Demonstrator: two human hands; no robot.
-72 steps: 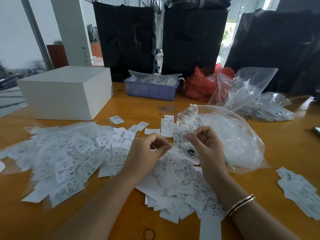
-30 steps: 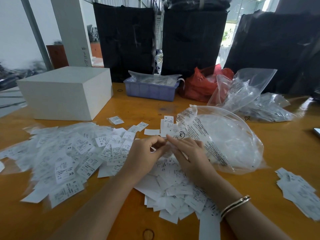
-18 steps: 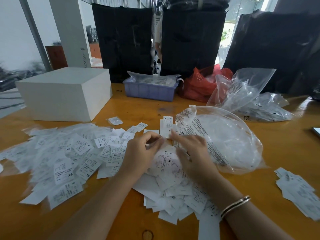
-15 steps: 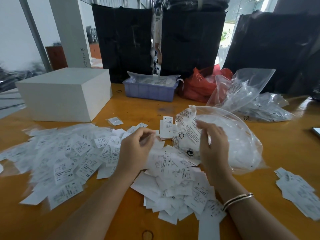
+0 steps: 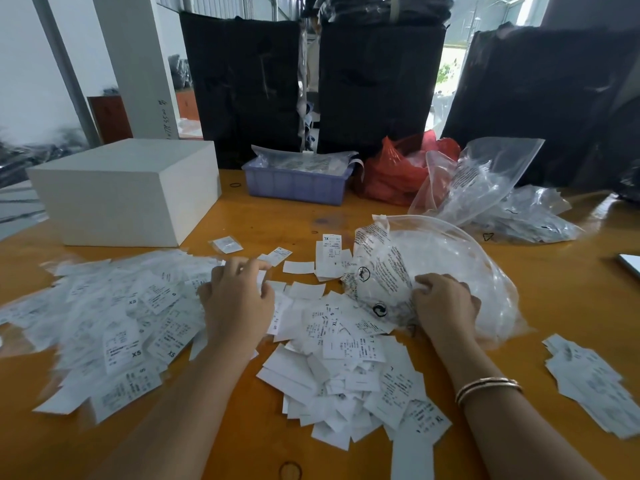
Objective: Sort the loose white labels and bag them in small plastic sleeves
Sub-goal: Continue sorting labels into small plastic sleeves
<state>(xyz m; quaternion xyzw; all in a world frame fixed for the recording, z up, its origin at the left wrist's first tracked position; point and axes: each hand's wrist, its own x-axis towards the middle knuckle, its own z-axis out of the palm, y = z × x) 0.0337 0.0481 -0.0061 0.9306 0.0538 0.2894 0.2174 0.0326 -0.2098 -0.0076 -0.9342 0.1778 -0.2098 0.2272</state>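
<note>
The right hand (image 5: 446, 306) is curled into the big clear bag (image 5: 460, 268) at centre right, sleeves apparently gripped. The left hand (image 5: 239, 299) is spread loosely on bagged labels; the loose labels (image 5: 346, 355) lie between both, lower centre.

Labels (image 5: 339, 344) mid-table; box (image 5: 121, 192) behind-left; basket (image 5: 298, 183) behind.

A white rectangular box (image 5: 124, 190) sits at the far left of the orange wooden table (image 5: 259, 220). Right of it stands a shallow lilac plastic tray (image 5: 296, 185), then a crumpled red plastic bag (image 5: 391, 174). Tall black wrapped bundles (image 5: 377, 84) rise behind.
</note>
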